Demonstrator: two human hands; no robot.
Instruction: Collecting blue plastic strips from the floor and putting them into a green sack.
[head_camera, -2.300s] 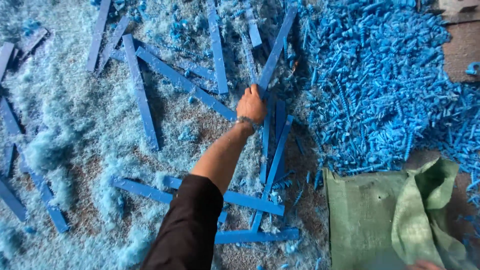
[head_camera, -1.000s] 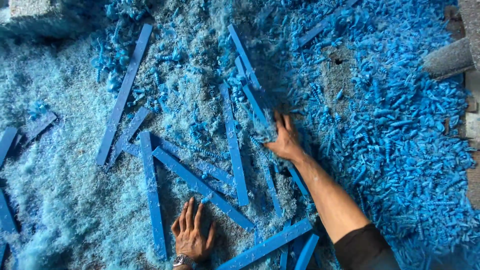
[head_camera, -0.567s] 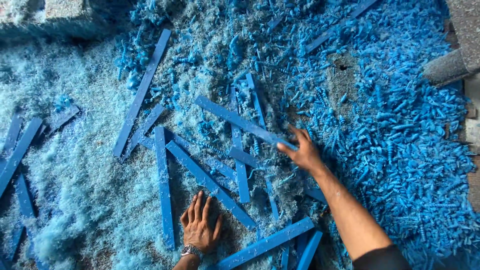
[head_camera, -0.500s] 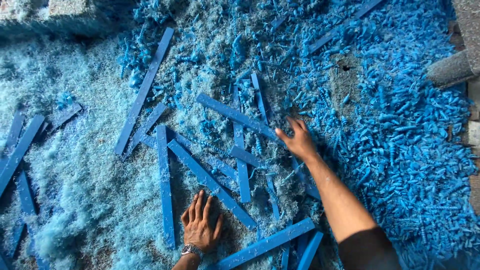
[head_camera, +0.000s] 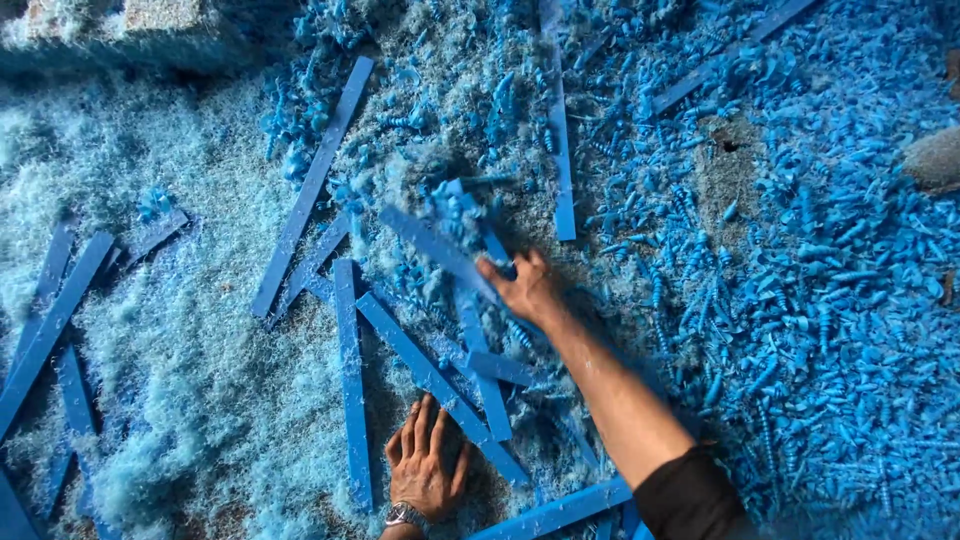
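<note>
- Blue strip (head_camera: 437, 250), blurred, is pinched at its lower right end by the right hand (head_camera: 528, 290); it slants up to the left from the fingers, lifted over the other strips near the middle of the view.
- Nearest the camera, the left hand (head_camera: 428, 465) lies flat, palm down, fingers spread and holding nothing, a wristwatch (head_camera: 405, 516) at its wrist.
- Its fingertips touch or nearly touch a long diagonal strip (head_camera: 440, 385) that runs from upper left to lower right just above the hand.
- Just left of that hand an upright strip (head_camera: 351, 380) lies almost vertical on the floor.
- At the bottom edge, right of the left hand, a short slanted strip (head_camera: 555, 512) lies beside the dark sleeve (head_camera: 690, 498) of the right arm.
- The right forearm reaches up and to the left from the sleeve, and the hand is closed round the held strip's end.
- Left of all this, pale blue fluffy fibre (head_camera: 170, 330) covers the floor, with several more strips (head_camera: 50, 325) lying in it near the left edge.
- Farther up, a long leaning strip (head_camera: 312, 185) and a thin vertical strip (head_camera: 560, 130) lie on the litter.
- To the right, a deep pile of curled blue shavings (head_camera: 840, 300) fills that side.
</note>
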